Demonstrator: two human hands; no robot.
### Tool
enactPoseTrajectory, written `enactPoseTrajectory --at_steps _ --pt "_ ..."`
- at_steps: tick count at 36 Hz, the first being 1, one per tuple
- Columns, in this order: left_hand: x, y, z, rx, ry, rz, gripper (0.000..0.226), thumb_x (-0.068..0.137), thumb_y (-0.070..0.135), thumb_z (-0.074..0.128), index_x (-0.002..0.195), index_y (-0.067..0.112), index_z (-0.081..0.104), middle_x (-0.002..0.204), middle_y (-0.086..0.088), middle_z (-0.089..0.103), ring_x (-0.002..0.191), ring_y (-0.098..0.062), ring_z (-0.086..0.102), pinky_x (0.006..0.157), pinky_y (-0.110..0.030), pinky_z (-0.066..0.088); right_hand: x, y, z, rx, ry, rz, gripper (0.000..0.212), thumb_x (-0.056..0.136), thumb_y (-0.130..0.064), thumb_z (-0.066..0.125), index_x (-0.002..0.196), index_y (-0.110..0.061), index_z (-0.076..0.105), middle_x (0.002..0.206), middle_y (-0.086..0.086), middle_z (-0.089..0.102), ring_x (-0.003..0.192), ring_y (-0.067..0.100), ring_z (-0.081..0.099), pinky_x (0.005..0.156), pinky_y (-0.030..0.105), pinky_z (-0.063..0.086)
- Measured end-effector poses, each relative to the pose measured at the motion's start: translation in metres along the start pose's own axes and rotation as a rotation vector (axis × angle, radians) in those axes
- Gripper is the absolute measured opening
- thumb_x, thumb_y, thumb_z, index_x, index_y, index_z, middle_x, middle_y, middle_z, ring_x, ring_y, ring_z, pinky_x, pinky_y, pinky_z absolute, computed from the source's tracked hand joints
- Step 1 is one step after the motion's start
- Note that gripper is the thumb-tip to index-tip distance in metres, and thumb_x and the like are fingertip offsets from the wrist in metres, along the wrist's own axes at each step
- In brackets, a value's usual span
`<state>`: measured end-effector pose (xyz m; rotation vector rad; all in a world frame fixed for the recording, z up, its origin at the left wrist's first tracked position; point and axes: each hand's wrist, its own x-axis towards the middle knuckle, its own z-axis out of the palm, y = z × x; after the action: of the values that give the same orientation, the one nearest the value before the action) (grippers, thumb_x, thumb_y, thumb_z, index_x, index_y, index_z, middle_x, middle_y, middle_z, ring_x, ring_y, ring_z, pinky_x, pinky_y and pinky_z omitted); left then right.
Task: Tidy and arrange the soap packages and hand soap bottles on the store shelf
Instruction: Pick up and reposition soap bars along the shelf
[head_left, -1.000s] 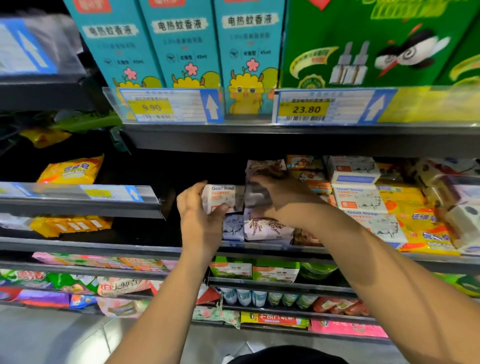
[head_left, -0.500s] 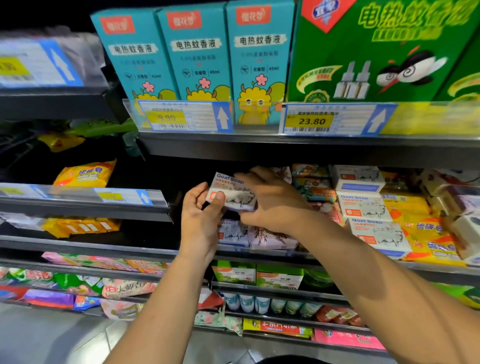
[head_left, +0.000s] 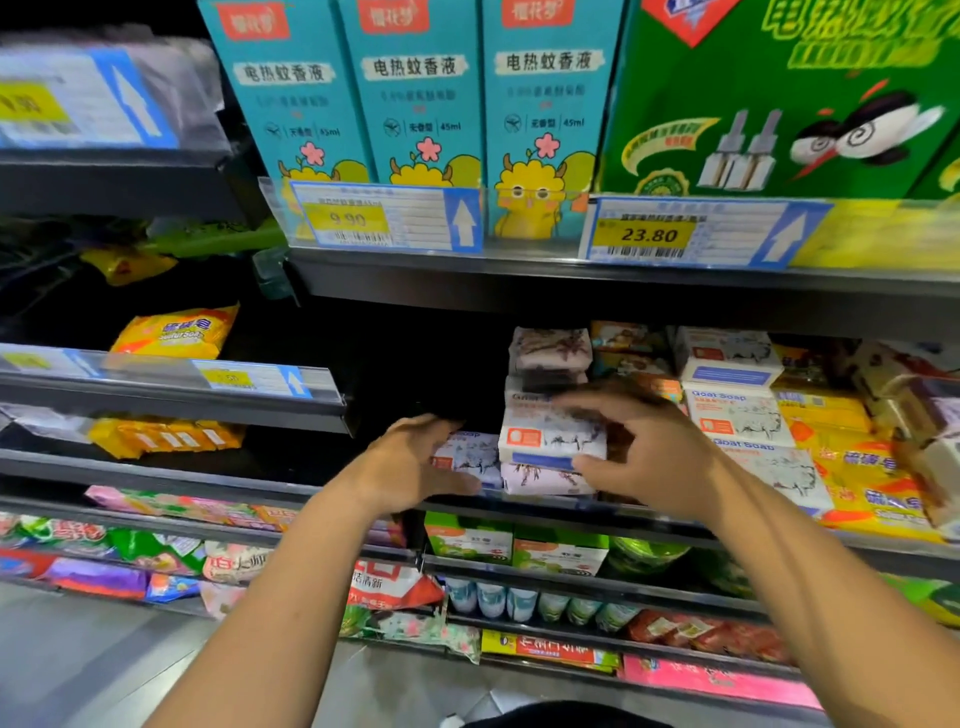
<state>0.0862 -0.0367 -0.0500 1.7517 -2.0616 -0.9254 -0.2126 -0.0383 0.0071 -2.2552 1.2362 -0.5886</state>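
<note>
On the middle shelf (head_left: 675, 525), my right hand (head_left: 644, 452) grips a white Goat Soap box (head_left: 545, 439), fingers spread over its top and thumb under its front edge. That box lies on a lilac soap pack (head_left: 540, 480). My left hand (head_left: 410, 462) is beside it on the left, fingers straight and thumb low, flanking another Goat Soap box (head_left: 470, 457) that lies on the shelf. More lilac packs (head_left: 550, 348) are piled behind. No hand soap bottles show clearly.
Stacked Goat Soap boxes (head_left: 737, 415) and yellow soap packs (head_left: 852, 467) fill the shelf to the right. Teal boxes (head_left: 415, 93) and a green box (head_left: 779, 104) stand on the shelf above. Lower shelves hold mixed packs (head_left: 467, 540). The left bay has yellow packs (head_left: 176, 332).
The Goat Soap box, held up between both hands before, now rests on the lilac pack. My left hand has let go of it and dropped lower left.
</note>
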Motion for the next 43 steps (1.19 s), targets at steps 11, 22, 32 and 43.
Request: enactPoseTrajectory --at_steps 11,22,32,43 --pt "0.002 0.000 -0.001 -0.042 0.047 -0.004 0.099 0.052 0.075 0.078 0.134 0.024 0.057 0.134 0.005 0.050 0.125 -0.011 0.048 0.103 -0.027 0.043 -0.003 0.003 0.013 -0.241 -0.023 -0.011 0.071 0.080 -0.058 0.073 0.142 -0.049 0.042 0.139 -0.024 0.028 0.105 -0.006 0.046 0.091 0.012 0.034" --pt "-0.001 -0.005 -0.003 -0.194 0.201 -0.008 0.033 0.075 0.028 0.084 0.102 0.035 0.067 0.109 0.005 0.053 0.103 -0.010 0.056 0.088 -0.012 0.043 0.002 0.007 0.019 -0.114 0.059 0.028 0.056 0.084 -0.053 0.072 0.135 -0.046 0.053 0.129 -0.026 0.034 0.106 0.000 0.052 0.093 0.014 0.039" --pt "-0.012 0.018 0.003 -0.239 0.468 0.060 0.015 0.085 0.011 0.077 0.093 0.022 0.069 0.096 -0.001 0.061 0.071 0.000 0.055 0.058 -0.005 0.036 0.000 0.012 0.014 -0.022 0.257 0.034 0.041 0.081 -0.038 0.079 0.118 -0.048 0.062 0.123 -0.023 0.045 0.114 -0.007 0.043 0.096 -0.002 0.026" --pt "-0.022 0.046 0.026 0.265 1.109 0.427 0.014 0.091 0.008 0.064 0.092 -0.003 0.072 0.097 -0.017 0.066 0.099 -0.032 0.055 0.096 -0.026 0.030 -0.045 0.052 -0.028 -0.035 0.549 0.131 0.041 0.082 -0.026 0.079 0.119 -0.035 0.064 0.102 -0.011 0.047 0.087 0.001 0.052 0.078 0.011 0.044"
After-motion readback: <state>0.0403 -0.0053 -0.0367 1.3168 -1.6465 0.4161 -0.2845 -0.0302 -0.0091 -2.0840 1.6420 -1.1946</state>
